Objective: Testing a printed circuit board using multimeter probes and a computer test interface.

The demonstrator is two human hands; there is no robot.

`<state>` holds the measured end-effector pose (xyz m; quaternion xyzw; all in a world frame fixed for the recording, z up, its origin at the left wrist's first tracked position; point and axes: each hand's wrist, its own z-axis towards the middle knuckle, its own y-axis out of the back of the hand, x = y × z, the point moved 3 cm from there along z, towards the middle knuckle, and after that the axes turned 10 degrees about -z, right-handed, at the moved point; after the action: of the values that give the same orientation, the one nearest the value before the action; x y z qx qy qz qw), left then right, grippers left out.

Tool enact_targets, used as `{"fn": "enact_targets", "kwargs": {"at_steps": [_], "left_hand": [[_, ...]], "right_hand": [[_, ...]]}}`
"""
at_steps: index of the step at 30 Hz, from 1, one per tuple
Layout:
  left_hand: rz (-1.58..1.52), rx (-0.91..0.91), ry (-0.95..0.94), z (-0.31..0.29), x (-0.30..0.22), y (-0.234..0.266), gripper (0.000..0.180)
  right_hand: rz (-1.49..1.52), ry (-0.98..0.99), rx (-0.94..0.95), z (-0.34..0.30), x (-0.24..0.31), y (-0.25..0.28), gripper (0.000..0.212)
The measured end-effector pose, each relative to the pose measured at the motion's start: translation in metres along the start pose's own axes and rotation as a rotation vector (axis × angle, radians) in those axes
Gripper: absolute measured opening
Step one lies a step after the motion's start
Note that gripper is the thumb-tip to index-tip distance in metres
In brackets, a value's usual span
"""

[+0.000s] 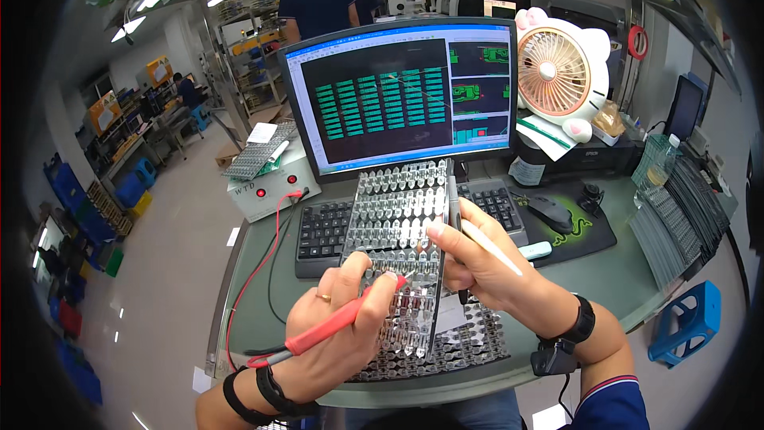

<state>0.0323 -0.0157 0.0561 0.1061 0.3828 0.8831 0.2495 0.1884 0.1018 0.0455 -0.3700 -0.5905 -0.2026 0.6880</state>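
Red probe (338,325) pinched in my left hand (338,334), tip on the panel (398,251) mid-frame; right hand (477,263) clamps the panel edge plus a white stick (489,245). Best to keep the panel tilted steady and touch one part at a time

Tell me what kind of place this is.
Likely an electronics factory test bench. The left hand holds a red test probe against a panel of small components, before an inspection monitor; parts racks stand behind.
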Motion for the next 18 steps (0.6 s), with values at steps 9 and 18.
{"fn": "enact_targets", "kwargs": {"at_steps": [9,18], "left_hand": [[-0.091,-0.051,0.006,-0.011,-0.003,0.003,0.061],[-0.116,-0.055,-0.018,-0.016,-0.002,0.001,0.061]], "right_hand": [[-0.064,0.033,-0.033,-0.01,0.005,-0.008,0.027],[-0.063,0.053,-0.035,-0.013,0.005,-0.01,0.027]]}}
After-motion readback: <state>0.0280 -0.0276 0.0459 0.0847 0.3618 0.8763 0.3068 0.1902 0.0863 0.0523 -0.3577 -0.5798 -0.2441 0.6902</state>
